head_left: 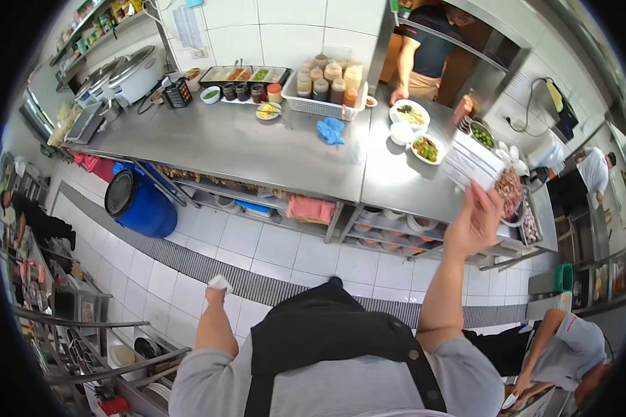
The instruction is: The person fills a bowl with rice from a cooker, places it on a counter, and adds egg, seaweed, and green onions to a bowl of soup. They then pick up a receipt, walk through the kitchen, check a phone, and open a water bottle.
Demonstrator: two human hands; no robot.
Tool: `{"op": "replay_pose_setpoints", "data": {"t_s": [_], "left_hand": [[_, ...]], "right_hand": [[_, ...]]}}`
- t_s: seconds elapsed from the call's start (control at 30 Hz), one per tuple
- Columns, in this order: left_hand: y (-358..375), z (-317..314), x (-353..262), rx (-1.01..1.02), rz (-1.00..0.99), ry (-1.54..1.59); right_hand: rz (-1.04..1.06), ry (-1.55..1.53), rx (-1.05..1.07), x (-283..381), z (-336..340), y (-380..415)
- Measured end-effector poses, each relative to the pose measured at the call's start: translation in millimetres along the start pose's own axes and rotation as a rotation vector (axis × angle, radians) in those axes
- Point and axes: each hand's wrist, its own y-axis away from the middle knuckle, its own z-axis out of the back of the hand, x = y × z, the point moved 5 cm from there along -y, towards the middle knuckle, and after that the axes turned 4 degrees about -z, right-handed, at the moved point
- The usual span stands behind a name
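Note:
My right hand [474, 217] is raised over the right end of the steel counter, its fingers closed on a white paper slip [471, 161] with printed lines. Just left of the slip are a bowl of mixed vegetables [425, 149], a small white bowl [400, 133] and a plate of pale and green food [409, 114]. A heap of reddish chopped food [509, 193] sits close to the slip's right side. Down at my left, away from the counter, my left hand [215, 296] grips a small white crumpled cloth or paper [220, 283].
A person [424, 52] stands behind the serving window; another [570, 347] works at lower right. The steel counter [278, 146] carries a basket of sauce bottles [327, 104] and a blue cloth [331, 131]. A blue barrel [140, 205] and a metal rack [97, 326] stand to my left.

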Motion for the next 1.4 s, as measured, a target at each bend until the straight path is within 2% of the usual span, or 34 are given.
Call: {"op": "replay_pose_setpoints", "data": {"t_s": [0.1,0.13,0.17,0.2,0.23,0.3,0.33,0.37,0.4,0.43,0.47,0.53,0.7,0.8,0.87,0.9,0.93,0.97,1.0,1.07,1.2,1.27,1.33,1.4], "left_hand": [[17,7,46,-0.262,0.109,0.271],[21,4,51,-0.036,0.17,0.514],[-4,-14,89,-0.111,0.202,0.447],[27,-11,76,-0.134,0.273,0.677],[35,-4,66,-0.151,0.269,0.671],[47,-1,46,0.126,0.009,0.783],[14,-23,68,0.227,-0.211,0.112],[22,-13,36,0.2,-0.455,-0.545],[15,-16,58,0.123,-0.117,-0.381],[10,-14,57,0.076,0.028,-0.236],[5,-10,45,0.031,0.109,-0.127],[-11,-7,18,-0.063,0.214,0.101],[-62,-16,-43,-0.302,0.25,0.756],[-79,-16,-72,-0.328,0.218,0.893],[-77,-6,-89,-0.29,0.216,0.826],[-76,-5,-93,-0.276,0.217,0.795],[-75,-2,-94,-0.26,0.217,0.748],[-74,0,-95,-0.248,0.219,0.694],[-73,2,-96,-0.225,0.223,0.637],[-69,0,-93,-0.178,0.233,0.522],[-61,6,-88,-0.084,0.221,0.305],[-60,10,-85,-0.053,0.204,0.214],[-64,14,-83,-0.033,0.173,0.11],[-74,21,-83,-0.023,0.124,-0.015]], "right_hand": [[-0.027,-0.103,0.075,-8,-101,-12],[-0.017,-0.136,0.11,-12,-136,-13],[-0.008,-0.169,0.144,-16,-172,-13],[0.075,-0.173,0.172,-11,-205,-15],[0.158,-0.173,0.199,-3,-238,-19],[0.237,-0.252,0.271,7,-303,-29],[0.262,-0.277,0.288,5,-338,-34],[0.293,-0.301,0.3,0,-374,-43],[0.293,-0.304,0.283,-7,-408,-54],[0.235,-0.363,0.322,-19,-444,-65],[0.177,-0.419,0.364,-32,-479,-76],[0.188,-0.417,0.345,-65,-550,-102],[0.281,-0.416,0.322,-92,-703,-160],[0.265,-0.526,0.225,-108,-782,-192],[-0.07,-0.424,0.25,-143,-835,-201],[-0.075,-0.426,0.243,-154,-853,-205],[-0.265,-0.367,0.346,-175,-876,-204],[-0.452,-0.305,0.447,-189,-890,-202],[-0.456,-0.309,0.443,-183,-889,-209],[-0.478,-0.693,0.437,-173,-884,-221],[-0.424,-0.663,0.468,-176,-880,-209],[-0.28,-0.477,0.311,-157,-842,-179],[0.018,-0.342,0.48,-152,-832,-130],[0.03,-0.503,0.696,-138,-807,-62]]}}
